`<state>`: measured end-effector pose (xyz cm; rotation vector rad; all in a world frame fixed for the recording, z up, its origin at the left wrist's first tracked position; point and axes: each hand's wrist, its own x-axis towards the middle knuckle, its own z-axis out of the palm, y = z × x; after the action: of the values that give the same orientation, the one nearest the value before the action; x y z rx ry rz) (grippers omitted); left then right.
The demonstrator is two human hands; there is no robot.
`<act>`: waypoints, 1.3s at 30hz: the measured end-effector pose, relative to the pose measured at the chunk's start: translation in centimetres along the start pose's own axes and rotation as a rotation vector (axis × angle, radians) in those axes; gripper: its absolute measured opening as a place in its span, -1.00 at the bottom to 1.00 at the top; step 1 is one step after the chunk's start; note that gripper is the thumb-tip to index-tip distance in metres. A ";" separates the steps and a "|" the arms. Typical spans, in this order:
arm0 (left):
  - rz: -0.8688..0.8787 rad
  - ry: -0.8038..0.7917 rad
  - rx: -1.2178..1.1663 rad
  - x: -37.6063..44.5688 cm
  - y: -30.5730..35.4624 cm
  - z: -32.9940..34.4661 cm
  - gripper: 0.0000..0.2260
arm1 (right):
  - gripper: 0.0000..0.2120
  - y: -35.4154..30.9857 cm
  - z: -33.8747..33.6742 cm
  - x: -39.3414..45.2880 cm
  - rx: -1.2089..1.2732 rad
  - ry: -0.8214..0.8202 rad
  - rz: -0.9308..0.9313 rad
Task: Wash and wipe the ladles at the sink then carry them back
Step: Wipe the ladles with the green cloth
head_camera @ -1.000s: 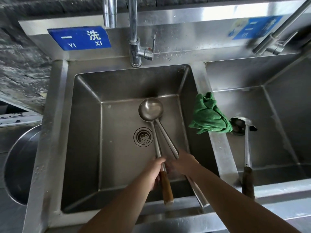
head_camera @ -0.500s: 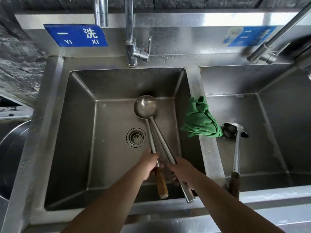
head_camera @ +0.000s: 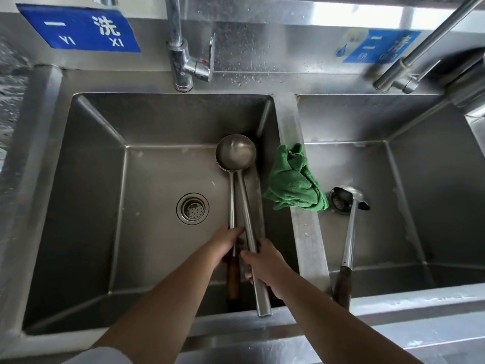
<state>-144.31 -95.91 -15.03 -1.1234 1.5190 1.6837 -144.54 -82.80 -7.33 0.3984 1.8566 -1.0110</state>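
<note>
Lower ladle bowl hidden beneath upper ladle bowl.

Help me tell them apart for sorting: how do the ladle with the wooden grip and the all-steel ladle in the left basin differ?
The wooden-grip ladle is held by the left hand; the all-steel ladle by the right hand. The steel one's grip is thicker and reaches nearer the front rim. Their bowls nest together.

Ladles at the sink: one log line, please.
left hand grips wooden-handled ladle | right hand grips steel-handled ladle | third ladle in right basin
</note>
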 end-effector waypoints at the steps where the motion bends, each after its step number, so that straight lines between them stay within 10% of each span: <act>1: -0.007 0.032 0.010 0.0 -0.1 0.1 -0.50 | -0.78 0.0 -0.2 0.0 0.003 -0.004 0.011; 10: 0.249 0.303 0.101 -4.2 1.2 -0.2 -0.44 | -0.84 -1.2 0.3 -1.2 0.147 0.032 0.052; 19: 0.203 0.052 -0.376 -4.9 6.5 0.3 -0.82 | -0.77 -4.4 1.1 -3.8 0.090 0.129 -0.044; 29: 0.093 -0.035 -0.553 -5.3 9.7 -0.9 -0.82 | -0.80 -3.7 2.8 -9.9 0.073 0.095 -0.205; 39: 0.208 0.042 -0.186 -12.7 8.4 -5.6 -0.69 | -0.72 -9.5 -7.3 -6.5 -0.581 0.429 -0.672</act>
<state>-144.66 -101.45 0.22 -1.1329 1.5768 1.9873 -151.68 -81.95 4.27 -0.4217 2.6488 -0.7722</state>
